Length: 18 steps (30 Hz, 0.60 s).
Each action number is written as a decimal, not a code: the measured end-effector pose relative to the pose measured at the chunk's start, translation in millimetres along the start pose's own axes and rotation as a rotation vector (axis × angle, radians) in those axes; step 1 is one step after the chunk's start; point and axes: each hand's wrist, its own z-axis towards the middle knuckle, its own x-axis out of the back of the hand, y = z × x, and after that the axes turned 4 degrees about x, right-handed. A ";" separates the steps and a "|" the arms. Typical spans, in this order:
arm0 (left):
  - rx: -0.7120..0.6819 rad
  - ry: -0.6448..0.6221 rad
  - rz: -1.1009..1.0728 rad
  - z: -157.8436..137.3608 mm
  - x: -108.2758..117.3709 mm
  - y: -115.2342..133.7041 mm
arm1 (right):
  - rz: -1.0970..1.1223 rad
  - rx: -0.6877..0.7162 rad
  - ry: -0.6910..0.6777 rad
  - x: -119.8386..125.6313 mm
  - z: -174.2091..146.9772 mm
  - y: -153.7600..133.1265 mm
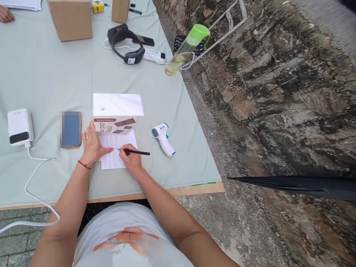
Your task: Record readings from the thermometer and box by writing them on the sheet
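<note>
In my right hand [130, 158] is a black pen [140, 152], its tip touching a sheet of paper [122, 161] that carries columns of small handwriting. My left hand [94, 142] lies with fingers stretched along the left edge of the paper, thumb resting on the sheet and fingertips beside the box. Just beyond the writing stands a white box [118, 105] with brown print and chocolate-bar pictures, covering the paper's far edge. To the right lies a white and blue infrared thermometer [164, 139]. Left of my left hand is a phone [71, 129], dark screen up.
A white power bank [20, 126] with a cable [36, 174] lies at left. Farther back are cardboard boxes [71, 20], a tape measure [98, 6], a black headset [126, 44] and a green-capped bottle [187, 50]. Another person's hand [6, 15] rests at the far left. A rock wall flanks the table's right side.
</note>
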 end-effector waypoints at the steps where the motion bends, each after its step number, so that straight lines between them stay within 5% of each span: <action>1: 0.002 0.001 0.004 0.0 -0.2 0.0 | 0.000 -0.001 -0.002 -0.2 0.0 -0.3; 18: 0.022 0.001 0.010 0.5 -1.6 -0.8 | -0.001 0.001 0.021 0.6 -0.3 -0.2</action>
